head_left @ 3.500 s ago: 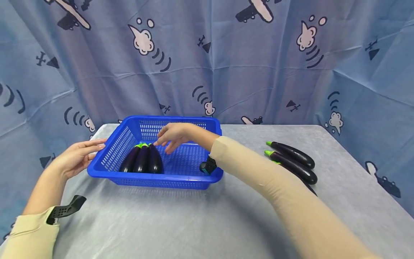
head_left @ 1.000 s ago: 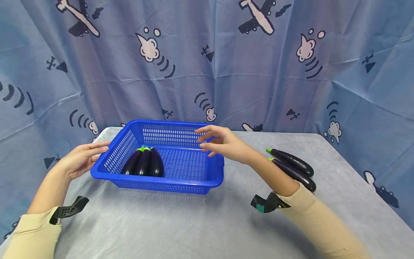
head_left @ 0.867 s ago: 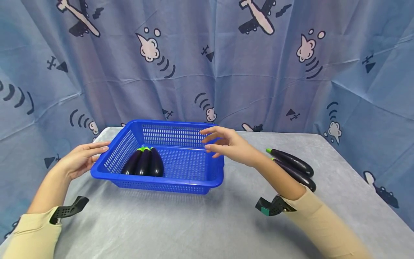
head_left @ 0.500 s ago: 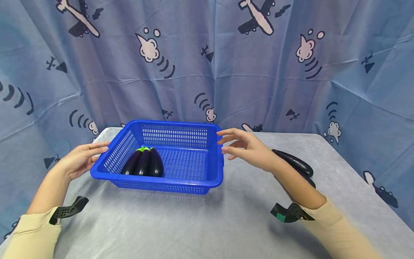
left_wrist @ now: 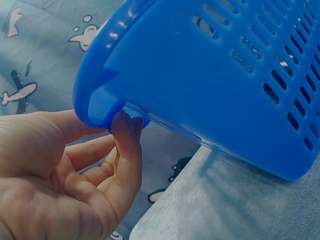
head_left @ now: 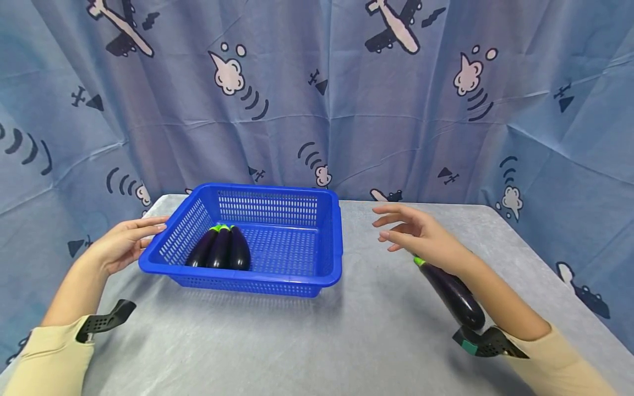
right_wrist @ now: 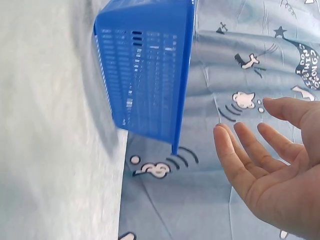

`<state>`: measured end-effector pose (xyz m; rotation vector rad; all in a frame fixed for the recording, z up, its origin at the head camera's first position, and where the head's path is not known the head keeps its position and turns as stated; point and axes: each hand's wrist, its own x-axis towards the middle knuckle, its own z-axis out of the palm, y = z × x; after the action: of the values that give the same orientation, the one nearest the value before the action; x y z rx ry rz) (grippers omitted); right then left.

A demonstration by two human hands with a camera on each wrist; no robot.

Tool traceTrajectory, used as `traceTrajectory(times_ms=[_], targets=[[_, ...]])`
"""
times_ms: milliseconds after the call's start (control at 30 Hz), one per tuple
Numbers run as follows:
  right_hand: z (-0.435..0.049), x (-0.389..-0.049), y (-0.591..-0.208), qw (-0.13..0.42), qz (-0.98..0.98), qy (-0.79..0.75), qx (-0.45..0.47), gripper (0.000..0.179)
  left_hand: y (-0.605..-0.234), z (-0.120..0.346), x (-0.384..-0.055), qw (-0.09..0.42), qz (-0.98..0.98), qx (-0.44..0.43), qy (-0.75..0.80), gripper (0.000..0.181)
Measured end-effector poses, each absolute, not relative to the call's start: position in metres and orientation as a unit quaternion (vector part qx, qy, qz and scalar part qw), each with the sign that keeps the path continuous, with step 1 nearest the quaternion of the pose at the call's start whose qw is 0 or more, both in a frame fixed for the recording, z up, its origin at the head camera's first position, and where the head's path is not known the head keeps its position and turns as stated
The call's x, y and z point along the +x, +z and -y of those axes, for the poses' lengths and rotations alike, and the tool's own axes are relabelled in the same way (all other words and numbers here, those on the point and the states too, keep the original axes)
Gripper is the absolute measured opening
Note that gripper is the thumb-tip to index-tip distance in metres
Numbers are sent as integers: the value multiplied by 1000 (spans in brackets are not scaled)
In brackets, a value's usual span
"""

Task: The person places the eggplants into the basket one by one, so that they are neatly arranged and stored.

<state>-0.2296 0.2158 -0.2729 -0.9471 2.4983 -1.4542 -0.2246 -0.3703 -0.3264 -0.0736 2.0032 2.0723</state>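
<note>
My left hand [head_left: 121, 245] grips the left rim of a blue perforated plastic basket [head_left: 277, 279]. In the left wrist view, the thumb and fingers [left_wrist: 127, 155] curl at the basket's lip. Three dark purple eggplants [head_left: 219, 253] with green tops lie side by side in the basket's left part. My right hand [head_left: 426, 236] hovers right of the basket, fingers loosely bent and holding nothing; the right wrist view shows its palm [right_wrist: 280, 195] bare. Below that hand, one eggplant [head_left: 453, 294] lies on the table. The hand and forearm hide the spot where other eggplants lay.
A pale grey cloth covers the table [head_left: 317, 341]. Behind it hangs a blue curtain [head_left: 277, 143] printed with planes and clouds. Each forearm wears a black strap mount [head_left: 487, 341] at the cuff.
My right hand has moved from over the basket's inside out past its right rim, toward the table eggplants, passing in front of some. The left hand keeps its place at the rim.
</note>
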Motion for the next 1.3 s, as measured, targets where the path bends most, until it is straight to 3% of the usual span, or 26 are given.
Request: traceTrajectory(times_ms=[767, 1100, 1300], targets=[[-298, -229, -312, 24, -864, -449, -229, 47, -326, 369, -225, 127, -690, -31, 712, 33], [-313, -232, -325, 41, -874, -437, -207, 50, -325, 368, -225, 125, -694, -30, 709, 32], [-325, -236, -322, 80, -894, -401, -182, 53, -327, 370, -225, 129, -677, -17, 724, 36]])
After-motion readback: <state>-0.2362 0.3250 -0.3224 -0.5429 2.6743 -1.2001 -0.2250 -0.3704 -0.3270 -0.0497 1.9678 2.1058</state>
